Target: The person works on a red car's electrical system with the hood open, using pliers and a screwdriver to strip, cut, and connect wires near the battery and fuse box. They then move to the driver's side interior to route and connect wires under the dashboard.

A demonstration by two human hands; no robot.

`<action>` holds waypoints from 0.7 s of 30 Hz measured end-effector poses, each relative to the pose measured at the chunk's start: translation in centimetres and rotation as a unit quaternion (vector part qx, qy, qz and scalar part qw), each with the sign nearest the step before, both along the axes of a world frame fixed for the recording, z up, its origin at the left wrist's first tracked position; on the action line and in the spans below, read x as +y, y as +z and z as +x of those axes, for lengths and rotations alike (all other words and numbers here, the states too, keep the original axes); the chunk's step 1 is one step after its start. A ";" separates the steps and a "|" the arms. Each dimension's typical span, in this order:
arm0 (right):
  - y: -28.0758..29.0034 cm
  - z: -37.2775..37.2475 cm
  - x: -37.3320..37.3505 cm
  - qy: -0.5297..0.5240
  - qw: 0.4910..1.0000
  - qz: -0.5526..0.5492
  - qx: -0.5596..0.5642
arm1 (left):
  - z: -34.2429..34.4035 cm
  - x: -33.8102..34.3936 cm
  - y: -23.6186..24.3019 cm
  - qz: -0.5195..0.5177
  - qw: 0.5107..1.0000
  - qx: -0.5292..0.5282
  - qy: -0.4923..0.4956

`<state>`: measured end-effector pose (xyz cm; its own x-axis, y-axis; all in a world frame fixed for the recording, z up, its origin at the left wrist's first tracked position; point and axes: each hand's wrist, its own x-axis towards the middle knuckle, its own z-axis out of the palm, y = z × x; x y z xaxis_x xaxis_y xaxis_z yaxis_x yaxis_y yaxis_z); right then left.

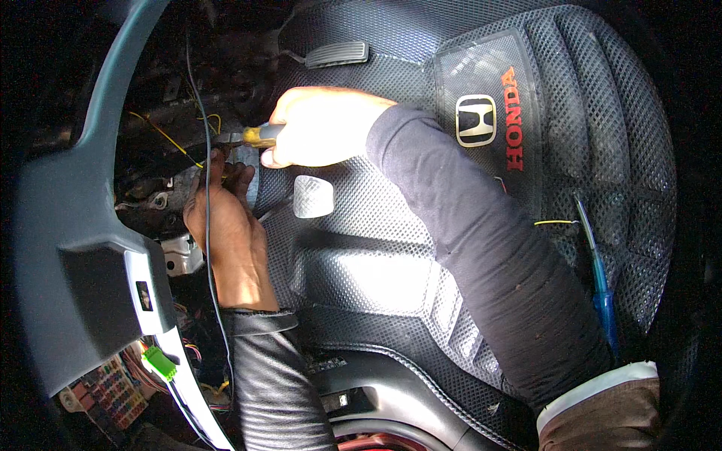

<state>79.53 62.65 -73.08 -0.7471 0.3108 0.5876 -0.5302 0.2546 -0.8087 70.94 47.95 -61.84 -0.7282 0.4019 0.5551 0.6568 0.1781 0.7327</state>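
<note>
My right hand (323,126) is closed round the yellow-and-dark handles of a pair of pliers (260,136). The metal jaws point left, into the dark space under the dashboard. Just below them, my left hand (235,237) has its fingers curled together at the end of a thin yellow wire (169,140). The fingertips partly hide where the wire runs. A dark cable (207,150) hangs down in front of the left hand and wrist. To the right of both hands is the brake pedal (313,197), with the accelerator pedal (337,54) farther up.
A steering wheel (98,173) fills the left side. Below it are a fuse box (113,395) and a green connector (159,364). On the black textured floor mat (376,225) lie a blue-handled screwdriver (602,293) and a short yellow wire piece (555,222). A door sill curves along the bottom.
</note>
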 end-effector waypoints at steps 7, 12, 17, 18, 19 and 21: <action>-0.7 -2.0 -1.5 0.016 0.993 -0.109 -0.041 | 0.3 0.1 0.3 -0.034 0.998 0.051 0.027; -0.7 -3.2 -4.5 -0.160 0.973 -0.164 0.016 | 0.1 -0.1 0.6 -0.075 0.990 0.102 0.058; -0.8 -2.0 -2.5 -0.127 0.976 -0.174 -0.026 | 0.6 -0.6 0.7 -0.015 0.995 0.053 0.078; -0.6 -1.5 -2.0 -0.119 0.976 -0.174 -0.048 | 1.0 -0.7 1.0 -0.038 0.994 0.064 0.085; -0.2 -1.1 -1.4 -0.138 0.977 -0.157 -0.042 | 1.4 -0.9 1.4 -0.061 0.991 0.073 0.090; 1.0 -0.6 -0.3 -0.145 0.982 -0.104 -0.065 | 2.2 -1.2 2.3 -0.093 0.988 0.079 0.094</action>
<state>78.91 62.31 -72.12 -0.6732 0.6251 0.3951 -0.3492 0.2023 -0.9149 73.10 46.75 -59.51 -0.7106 0.3730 0.5966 0.7022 0.4301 0.5674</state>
